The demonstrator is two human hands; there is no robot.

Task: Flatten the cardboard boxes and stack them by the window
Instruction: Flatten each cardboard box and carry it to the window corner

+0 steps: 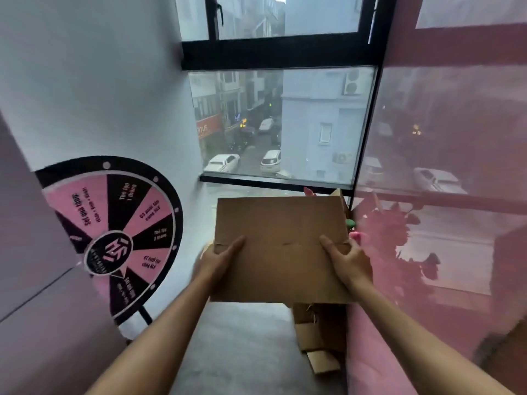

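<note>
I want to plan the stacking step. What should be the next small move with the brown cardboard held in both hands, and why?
Probably lower the flattened brown cardboard box onto the brown cardboard pieces on the grey floor. The left hand and right hand grip its near edges, holding it above the floor, close before the black-framed window.
</note>
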